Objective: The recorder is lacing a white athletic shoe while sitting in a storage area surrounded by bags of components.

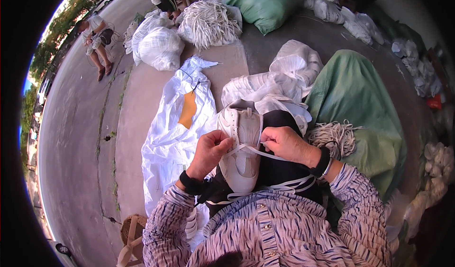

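A white sneaker [240, 167] lies on my lap, its toe toward me and its opening away from me. A white shoelace [247, 147] crosses the lower part of its tongue, and its loose length trails to the right over my dark-clad leg. My left hand [211, 149] is closed at the shoe's left edge, thumb against the fingers, with the lace running into the pinch. On the other side, my right hand [287, 144] pinches the lace between thumb and fingers beside the eyelets. Fingertips partly hide the lace at both hands.
A bundle of white laces [333, 139] lies at the right beside a green sack [360, 96]. White plastic bags [265, 84] stand ahead, and a white woven sack [166, 139] spreads at the left. Farther off are a lace heap [208, 23] and a seated person [97, 39].
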{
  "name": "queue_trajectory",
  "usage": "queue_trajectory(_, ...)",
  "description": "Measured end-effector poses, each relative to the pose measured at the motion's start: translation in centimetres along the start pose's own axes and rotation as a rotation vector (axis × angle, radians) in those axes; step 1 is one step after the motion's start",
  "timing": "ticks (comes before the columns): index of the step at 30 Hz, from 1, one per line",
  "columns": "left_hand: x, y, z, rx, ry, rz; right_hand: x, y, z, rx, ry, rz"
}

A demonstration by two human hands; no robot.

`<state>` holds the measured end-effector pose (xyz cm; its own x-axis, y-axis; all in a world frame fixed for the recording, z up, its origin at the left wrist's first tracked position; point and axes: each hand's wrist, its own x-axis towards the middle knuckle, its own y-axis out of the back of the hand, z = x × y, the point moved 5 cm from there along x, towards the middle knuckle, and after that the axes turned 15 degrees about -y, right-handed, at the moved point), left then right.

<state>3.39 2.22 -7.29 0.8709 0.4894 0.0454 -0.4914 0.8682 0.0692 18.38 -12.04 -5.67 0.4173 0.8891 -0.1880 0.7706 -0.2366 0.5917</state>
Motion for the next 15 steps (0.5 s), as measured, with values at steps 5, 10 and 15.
queue_trajectory(5, 1.5, -2.1, 5.3, 1.076, -0.499, -0.278, -1.3, 0.1, -1.9, -0.441, 0.336, 0.234)
queue_trajectory(10, 2.6, -2.8, 9.3, 1.228, -0.859, -0.496, -1.2, -0.3, -3.6, -0.795, 0.651, 0.266)
queue_trajectory(15, 4.2, -3.9, 8.6, 1.338, -0.93, -0.941, 0.1, 0.0, -4.5, -0.706, 0.666, 0.164)
